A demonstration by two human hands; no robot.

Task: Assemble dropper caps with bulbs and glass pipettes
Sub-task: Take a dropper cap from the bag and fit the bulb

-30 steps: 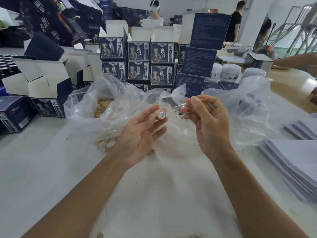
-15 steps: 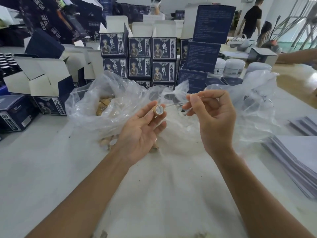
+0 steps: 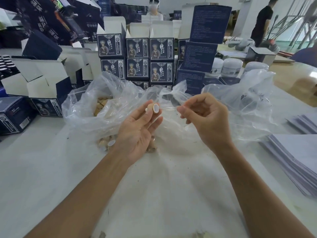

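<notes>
At frame centre, the left hand (image 3: 137,133) pinches the dropper cap (image 3: 153,107); the right hand (image 3: 209,121) pinches the glass pipette (image 3: 169,109) just right of it.

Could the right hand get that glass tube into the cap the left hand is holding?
Probably yes. The left hand holds the cap with its open end facing the right hand, whose glass pipette points at it; nothing lies between them.

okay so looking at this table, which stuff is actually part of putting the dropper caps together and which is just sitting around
In use:
left hand pinching a dropper cap
right hand pinching a glass pipette
clear bag of caps
loose caps on the table

Just lying about:
printed boxes
white jars
paper stack
</notes>
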